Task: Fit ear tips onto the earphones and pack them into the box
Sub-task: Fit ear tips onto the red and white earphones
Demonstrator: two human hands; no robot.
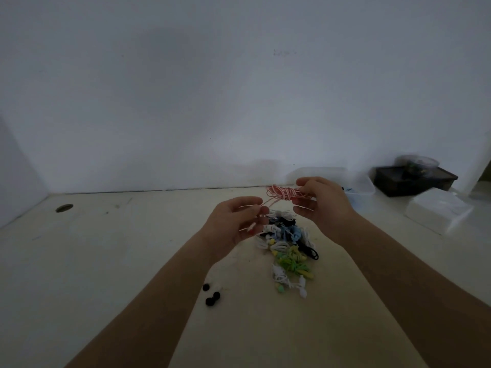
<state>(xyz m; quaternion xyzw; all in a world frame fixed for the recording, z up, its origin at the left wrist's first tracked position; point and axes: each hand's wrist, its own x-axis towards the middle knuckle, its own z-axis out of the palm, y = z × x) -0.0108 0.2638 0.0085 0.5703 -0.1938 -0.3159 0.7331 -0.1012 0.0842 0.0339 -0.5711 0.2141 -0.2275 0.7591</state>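
Observation:
Both hands are raised above the table. My right hand (317,201) grips a coiled bundle of red-and-white earphone cable (283,193). Loose strands run from it to my left hand (239,224), which pinches the earbud ends of the same cable. Below the hands lies a pile of coiled earphones (288,249) in white, blue, black and green. Three black ear tips (211,296) sit on the table left of the pile. A clear plastic box (364,185) stands at the back, partly hidden behind my right hand.
A dark tray (414,181) with a clear container on it stands at the back right. A white lidded box (438,211) lies in front of it. A round cable hole (64,207) is in the table at the far left. A white wall rises behind.

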